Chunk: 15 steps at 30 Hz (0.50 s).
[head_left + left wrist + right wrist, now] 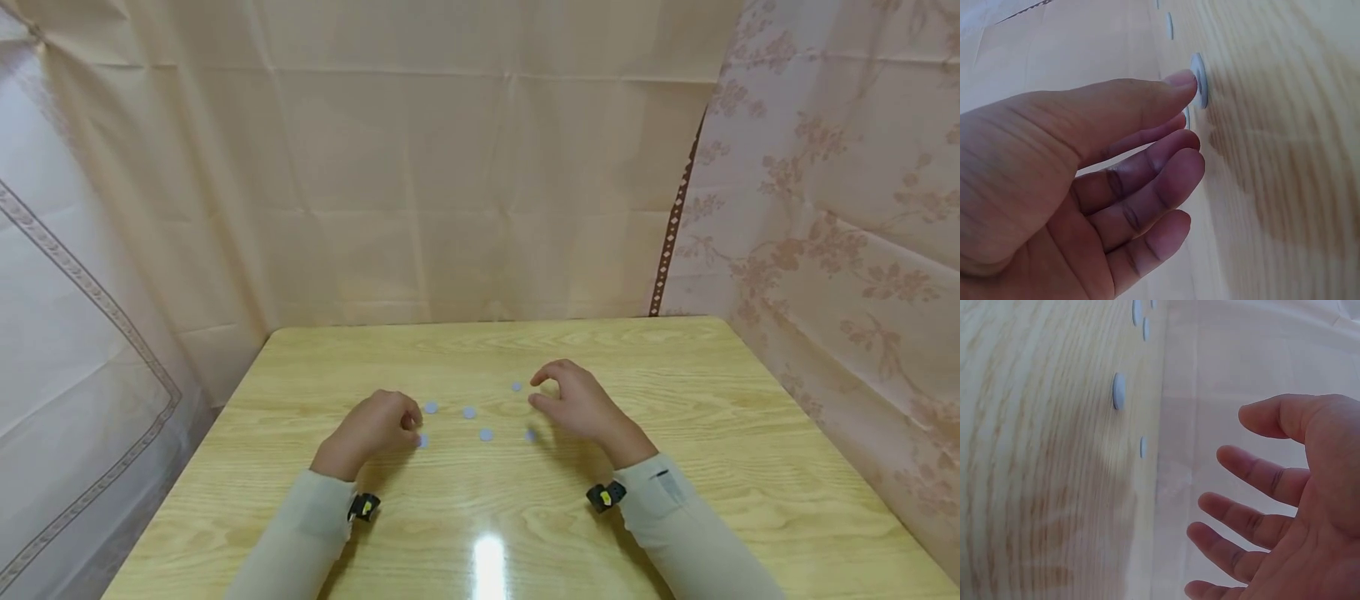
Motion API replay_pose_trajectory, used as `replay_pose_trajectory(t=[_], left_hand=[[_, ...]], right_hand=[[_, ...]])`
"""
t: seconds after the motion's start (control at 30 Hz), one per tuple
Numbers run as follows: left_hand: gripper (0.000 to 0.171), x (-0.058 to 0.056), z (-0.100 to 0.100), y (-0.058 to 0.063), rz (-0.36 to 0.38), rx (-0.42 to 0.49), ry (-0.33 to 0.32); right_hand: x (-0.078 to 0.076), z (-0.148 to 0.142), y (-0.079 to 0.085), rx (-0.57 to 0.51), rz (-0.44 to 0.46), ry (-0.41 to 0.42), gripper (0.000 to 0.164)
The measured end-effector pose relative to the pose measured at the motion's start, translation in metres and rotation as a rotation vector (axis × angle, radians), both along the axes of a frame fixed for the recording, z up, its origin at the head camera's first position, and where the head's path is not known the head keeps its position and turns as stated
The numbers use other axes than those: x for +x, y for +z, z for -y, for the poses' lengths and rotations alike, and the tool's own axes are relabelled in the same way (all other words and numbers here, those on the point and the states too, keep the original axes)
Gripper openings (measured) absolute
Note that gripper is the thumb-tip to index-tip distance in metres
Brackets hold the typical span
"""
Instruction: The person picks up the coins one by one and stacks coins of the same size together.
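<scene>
Several small flat pale-blue discs lie spread on the table. My left hand point(375, 423) is over the left side of the group, by the near-left disc point(423, 441). In the left wrist view the thumb tip overlaps that disc point(1202, 84); whether it touches cannot be told. The left fingers are loosely bent, with a gap between thumb and fingers. My right hand point(581, 404) hovers over the right side, thumb and fingers spread apart and holding nothing. Nearest to it are the far-right disc point(517, 387) and the near-right disc point(530, 436).
Between the hands lie more discs, the middle one point(468, 412), one nearer me point(486, 435) and one at the far left point(431, 407). The wood-grain table point(480, 500) backs onto a beige curtain point(465, 200). Patterned cloth point(847, 250) hangs on the right.
</scene>
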<state>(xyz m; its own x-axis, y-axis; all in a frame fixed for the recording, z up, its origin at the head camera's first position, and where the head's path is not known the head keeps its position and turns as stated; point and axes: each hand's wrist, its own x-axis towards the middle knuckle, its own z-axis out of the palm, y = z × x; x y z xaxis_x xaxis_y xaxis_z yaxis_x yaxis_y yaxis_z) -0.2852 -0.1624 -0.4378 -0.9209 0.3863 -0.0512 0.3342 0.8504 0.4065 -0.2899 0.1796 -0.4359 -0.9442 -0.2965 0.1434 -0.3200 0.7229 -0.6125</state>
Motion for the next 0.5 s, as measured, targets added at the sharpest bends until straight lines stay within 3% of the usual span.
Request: replay_pose_trajectory(t=[0.2,0.5], left_hand=[[0.009,0.001,0.0,-0.001,0.0,0.014,-0.025],[0.012,0.0,-0.003,-0.005,0.019,0.023,-0.064]], right_hand=[[0.0,0.005,-0.003,-0.02,0.028,0.022,0.03],[0.008,0.023,-0.006,-0.022,0.037,0.08,0.025]])
